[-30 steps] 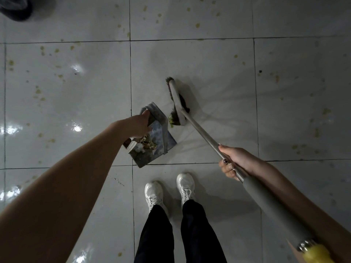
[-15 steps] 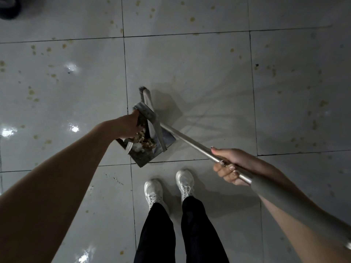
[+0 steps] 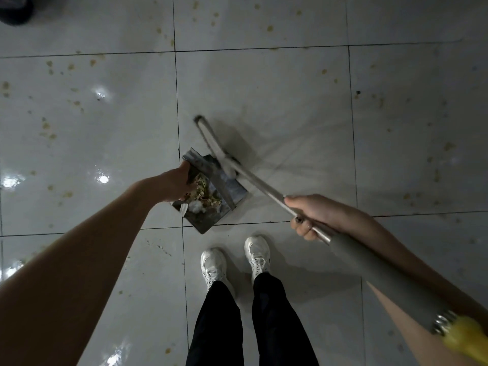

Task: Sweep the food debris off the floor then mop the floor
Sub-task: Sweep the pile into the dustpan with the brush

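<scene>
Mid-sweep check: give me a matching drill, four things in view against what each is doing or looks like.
Column A
1 left hand
2 right hand
3 shoes
4 specks

Column B
a white
b grips broom
c scattered on tiles
d holds dustpan

Pairs: 1-d, 2-b, 3-a, 4-c

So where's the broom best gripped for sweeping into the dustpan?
On the broom, probably the bare shaft just below the grey sleeve, coming over the top as the right hand does: the shaft slants down and away, leaving its top side open.
</scene>
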Available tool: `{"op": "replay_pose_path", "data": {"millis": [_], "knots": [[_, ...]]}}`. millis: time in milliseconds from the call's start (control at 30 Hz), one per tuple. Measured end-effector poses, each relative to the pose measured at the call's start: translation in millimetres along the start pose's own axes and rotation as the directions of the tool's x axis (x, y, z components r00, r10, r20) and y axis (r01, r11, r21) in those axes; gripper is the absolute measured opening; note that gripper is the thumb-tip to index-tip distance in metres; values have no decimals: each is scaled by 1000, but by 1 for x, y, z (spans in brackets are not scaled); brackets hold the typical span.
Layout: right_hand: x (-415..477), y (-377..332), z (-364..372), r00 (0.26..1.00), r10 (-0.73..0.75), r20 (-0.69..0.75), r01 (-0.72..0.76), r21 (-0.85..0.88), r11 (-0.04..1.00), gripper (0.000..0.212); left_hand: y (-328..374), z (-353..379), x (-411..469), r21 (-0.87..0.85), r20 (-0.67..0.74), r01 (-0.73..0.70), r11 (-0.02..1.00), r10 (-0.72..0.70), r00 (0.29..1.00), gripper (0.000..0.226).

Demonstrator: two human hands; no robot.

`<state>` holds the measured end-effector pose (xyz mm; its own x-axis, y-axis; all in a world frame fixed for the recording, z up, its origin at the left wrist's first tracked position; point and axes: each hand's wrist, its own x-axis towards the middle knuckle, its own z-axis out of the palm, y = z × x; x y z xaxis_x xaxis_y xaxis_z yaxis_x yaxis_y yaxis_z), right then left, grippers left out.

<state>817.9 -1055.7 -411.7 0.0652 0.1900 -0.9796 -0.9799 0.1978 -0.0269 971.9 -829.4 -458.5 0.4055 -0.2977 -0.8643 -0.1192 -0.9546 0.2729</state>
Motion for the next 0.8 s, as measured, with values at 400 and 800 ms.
{"op": "replay_pose_path", "data": {"millis": [400, 800], "knots": [[-45, -1, -40, 997, -75, -27, 74, -37, 997, 17, -24, 12, -5, 14, -25, -23, 1000, 23, 999, 54], [-37, 2, -18, 956, -181, -229, 142, -177, 974, 15, -117, 20, -89, -182, 7, 1, 983, 0, 1000, 25]]}}
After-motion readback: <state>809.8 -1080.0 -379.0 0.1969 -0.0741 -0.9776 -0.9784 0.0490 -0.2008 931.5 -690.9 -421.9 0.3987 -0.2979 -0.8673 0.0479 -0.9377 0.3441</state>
